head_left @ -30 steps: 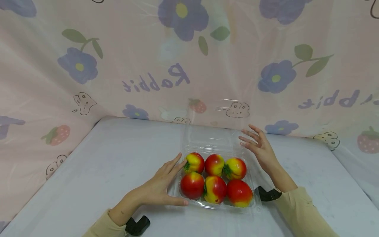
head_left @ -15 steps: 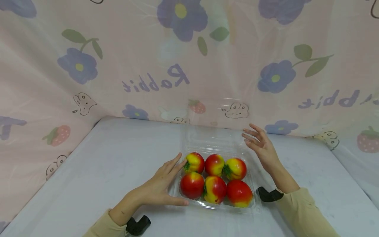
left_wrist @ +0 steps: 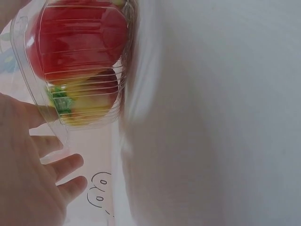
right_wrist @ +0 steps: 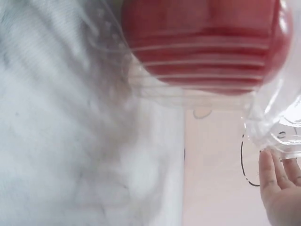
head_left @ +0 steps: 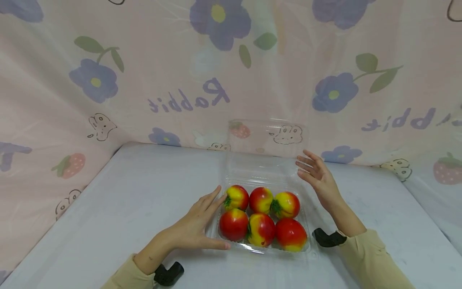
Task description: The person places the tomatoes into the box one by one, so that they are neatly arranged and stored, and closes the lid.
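Note:
A clear plastic clamshell box (head_left: 252,249) stands on the table with its lid (head_left: 260,164) raised at the back. Inside sit several shiny red-and-yellow fruits in two rows, such as a mostly red one (head_left: 233,224) at the front left; some have green leafy stems. My left hand (head_left: 195,228) has its fingers spread along the box's left side, thumb at the front left corner. In the left wrist view a finger (left_wrist: 40,115) lies at the box rim. My right hand (head_left: 321,184) is raised beside the lid's right edge, fingers loosely bent; whether they touch it is unclear.
A white-covered table (head_left: 155,180) extends on both sides of the box. Behind it hangs a pink curtain (head_left: 173,60) printed with flowers and rabbits. Black curved pieces (head_left: 328,237) sit at both wrists.
Over the last second my right hand has shifted slightly to the right, away from the lid. My left hand, the box and the fruits look the same.

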`<state>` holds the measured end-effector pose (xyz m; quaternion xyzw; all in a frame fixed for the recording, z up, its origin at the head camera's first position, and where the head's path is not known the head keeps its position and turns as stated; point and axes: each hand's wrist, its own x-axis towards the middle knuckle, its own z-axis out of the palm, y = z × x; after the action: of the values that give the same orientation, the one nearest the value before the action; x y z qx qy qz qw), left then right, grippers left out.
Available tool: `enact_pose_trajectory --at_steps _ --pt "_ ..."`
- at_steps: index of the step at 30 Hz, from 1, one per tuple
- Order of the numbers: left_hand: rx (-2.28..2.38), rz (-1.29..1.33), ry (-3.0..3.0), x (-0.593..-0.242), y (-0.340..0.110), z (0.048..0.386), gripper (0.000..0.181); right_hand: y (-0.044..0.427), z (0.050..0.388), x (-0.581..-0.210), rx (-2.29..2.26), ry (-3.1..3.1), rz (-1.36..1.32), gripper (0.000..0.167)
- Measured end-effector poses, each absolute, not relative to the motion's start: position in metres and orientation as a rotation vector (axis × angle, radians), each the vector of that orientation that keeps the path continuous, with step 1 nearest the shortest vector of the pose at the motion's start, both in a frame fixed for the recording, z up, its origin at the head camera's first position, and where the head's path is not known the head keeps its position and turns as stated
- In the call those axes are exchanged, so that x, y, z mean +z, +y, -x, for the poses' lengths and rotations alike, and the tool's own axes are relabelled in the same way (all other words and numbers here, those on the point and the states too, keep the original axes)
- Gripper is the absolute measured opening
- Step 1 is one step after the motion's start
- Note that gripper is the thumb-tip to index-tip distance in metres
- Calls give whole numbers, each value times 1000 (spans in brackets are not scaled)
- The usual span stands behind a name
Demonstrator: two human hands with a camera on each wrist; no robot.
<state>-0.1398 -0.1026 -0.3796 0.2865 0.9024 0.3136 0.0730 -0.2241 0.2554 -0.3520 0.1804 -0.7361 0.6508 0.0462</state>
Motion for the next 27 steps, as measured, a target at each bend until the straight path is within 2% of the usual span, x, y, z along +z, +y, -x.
enact_pose_trajectory --at_steps 27 --pt "940 -847 2709 -376 -100 140 111 259 205 -334 1991 -2205 -675 49"
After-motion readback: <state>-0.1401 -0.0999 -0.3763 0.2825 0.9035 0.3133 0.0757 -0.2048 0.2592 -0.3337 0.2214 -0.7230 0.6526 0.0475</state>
